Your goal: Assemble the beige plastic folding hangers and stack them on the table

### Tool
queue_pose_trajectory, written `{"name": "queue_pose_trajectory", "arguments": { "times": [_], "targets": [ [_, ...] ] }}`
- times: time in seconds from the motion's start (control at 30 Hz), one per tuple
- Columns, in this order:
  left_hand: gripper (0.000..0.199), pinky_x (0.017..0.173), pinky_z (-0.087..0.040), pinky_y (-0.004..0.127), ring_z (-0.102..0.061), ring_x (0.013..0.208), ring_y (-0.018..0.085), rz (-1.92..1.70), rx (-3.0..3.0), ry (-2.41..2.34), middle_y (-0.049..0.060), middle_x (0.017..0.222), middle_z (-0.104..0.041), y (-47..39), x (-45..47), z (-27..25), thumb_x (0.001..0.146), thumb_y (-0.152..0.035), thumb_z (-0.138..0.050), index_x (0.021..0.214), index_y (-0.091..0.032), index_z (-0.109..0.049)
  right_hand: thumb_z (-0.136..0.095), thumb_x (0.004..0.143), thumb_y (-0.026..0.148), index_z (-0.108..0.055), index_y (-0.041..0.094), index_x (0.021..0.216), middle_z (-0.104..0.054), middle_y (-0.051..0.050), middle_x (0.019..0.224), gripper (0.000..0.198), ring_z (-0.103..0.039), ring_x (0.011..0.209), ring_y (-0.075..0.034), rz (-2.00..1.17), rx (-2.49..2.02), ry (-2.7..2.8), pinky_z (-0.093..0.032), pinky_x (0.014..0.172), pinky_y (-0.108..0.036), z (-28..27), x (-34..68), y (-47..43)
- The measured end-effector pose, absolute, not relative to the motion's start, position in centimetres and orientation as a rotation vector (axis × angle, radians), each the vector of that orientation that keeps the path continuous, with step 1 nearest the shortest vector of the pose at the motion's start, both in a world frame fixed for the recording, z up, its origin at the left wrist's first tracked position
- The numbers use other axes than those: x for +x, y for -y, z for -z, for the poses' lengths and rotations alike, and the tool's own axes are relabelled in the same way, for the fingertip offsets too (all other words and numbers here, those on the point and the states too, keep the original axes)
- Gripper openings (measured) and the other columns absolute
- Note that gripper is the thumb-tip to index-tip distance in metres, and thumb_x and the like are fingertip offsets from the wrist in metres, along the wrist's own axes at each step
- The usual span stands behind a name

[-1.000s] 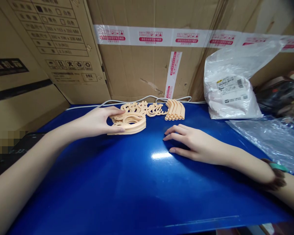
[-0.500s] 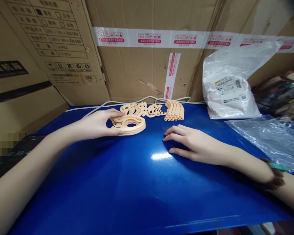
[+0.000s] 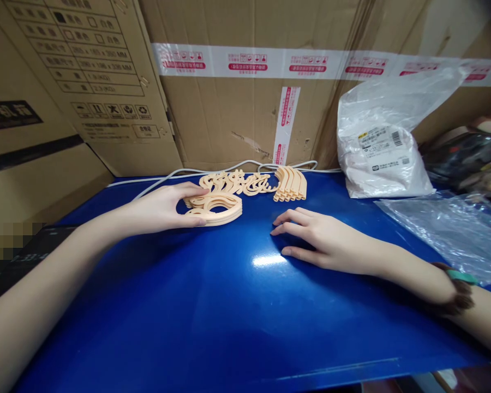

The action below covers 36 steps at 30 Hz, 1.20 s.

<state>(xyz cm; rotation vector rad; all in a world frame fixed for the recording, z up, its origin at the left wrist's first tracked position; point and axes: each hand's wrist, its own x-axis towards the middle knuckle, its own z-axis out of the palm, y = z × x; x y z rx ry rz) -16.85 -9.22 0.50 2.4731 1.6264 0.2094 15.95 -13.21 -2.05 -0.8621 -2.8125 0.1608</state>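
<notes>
My left hand point(image 3: 163, 206) is closed around the left end of a stack of beige plastic pieces point(image 3: 226, 217), curved and with rounded openings. The thumb lies along the near side and the fingers reach over the far side. The stack sits on the blue tabletop point(image 3: 213, 305). Just behind it are several thin beige hook-shaped pieces point(image 3: 256, 184) in a row. To their right, several curved beige arm-like pieces point(image 3: 290, 184) lie side by side. My right hand point(image 3: 319, 240) rests on the table in front of them, fingers loosely apart, holding nothing.
A white cable point(image 3: 172, 173) runs along the back of the table. Large cardboard boxes point(image 3: 229, 120) stand behind and at the left. At the right are a white plastic parcel bag point(image 3: 384, 147) and a clear plastic bag point(image 3: 454, 234). A dark device point(image 3: 33, 251) lies at the left edge.
The view has shifted very slightly. Both hands and the beige pieces keep their places.
</notes>
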Motion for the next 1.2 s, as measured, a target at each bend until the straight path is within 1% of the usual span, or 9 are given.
{"name": "queue_pose_trajectory", "arguments": {
  "times": [0.37,0.5,0.67,0.83,0.93,1.2],
  "targets": [
    [0.086,0.114,-0.028,0.04,-0.041,0.135,0.029,-0.203,2.475,-1.612,0.008,0.147,-0.045,9.27,-16.86,-0.53,0.072,-0.07,-0.056,0.139,-0.018,-0.048,-0.047,0.094,0.039,-0.06,0.02,0.119,-0.057,-0.011,0.121,0.033,-0.057,0.108,-0.024,-0.167,-0.86,2.799,-0.047,0.095,-0.042,2.13,15.95,13.18],
    [0.085,0.114,-0.029,0.039,-0.041,0.135,0.03,-0.193,2.478,-1.624,0.008,0.147,-0.045,9.25,-16.93,-0.5,0.072,-0.07,-0.056,0.139,-0.02,-0.048,-0.047,0.095,0.039,-0.06,0.021,0.119,-0.057,-0.011,0.121,0.033,-0.057,0.107,-0.024,-0.167,-0.863,2.8,-0.047,0.095,-0.042,2.08,15.93,13.21],
    [0.085,0.113,-0.029,0.04,-0.042,0.134,0.03,-0.167,2.475,-1.645,0.009,0.147,-0.045,9.34,-16.8,-0.59,0.073,-0.07,-0.055,0.139,-0.018,-0.048,-0.047,0.095,0.038,-0.06,0.019,0.119,-0.057,-0.012,0.122,0.033,-0.057,0.107,-0.023,-0.168,-0.872,2.808,-0.047,0.095,-0.042,2.03,15.92,13.26],
    [0.083,0.113,-0.029,0.038,-0.041,0.135,0.03,-0.155,2.469,-1.658,0.007,0.148,-0.045,9.35,-16.74,-0.65,0.073,-0.07,-0.054,0.139,-0.021,-0.049,-0.047,0.094,0.038,-0.06,0.021,0.119,-0.058,-0.011,0.121,0.032,-0.057,0.107,-0.024,-0.174,-0.859,2.794,-0.048,0.094,-0.043,2.09,15.98,13.21],
    [0.084,0.113,-0.029,0.039,-0.041,0.135,0.03,-0.164,2.469,-1.645,0.007,0.147,-0.045,9.31,-16.76,-0.63,0.072,-0.07,-0.054,0.139,-0.021,-0.048,-0.047,0.095,0.038,-0.06,0.021,0.119,-0.057,-0.012,0.121,0.032,-0.057,0.107,-0.024,-0.176,-0.853,2.798,-0.048,0.094,-0.043,2.08,15.97,13.21],
    [0.086,0.115,-0.028,0.039,-0.041,0.135,0.029,-0.161,2.466,-1.634,0.008,0.148,-0.044,9.19,-16.87,-0.52,0.072,-0.071,-0.055,0.14,-0.018,-0.048,-0.046,0.095,0.038,-0.059,0.019,0.119,-0.057,-0.012,0.122,0.033,-0.056,0.108,-0.023,-0.155,-0.866,2.815,-0.047,0.095,-0.041,2.04,15.93,13.25]
  ]
}}
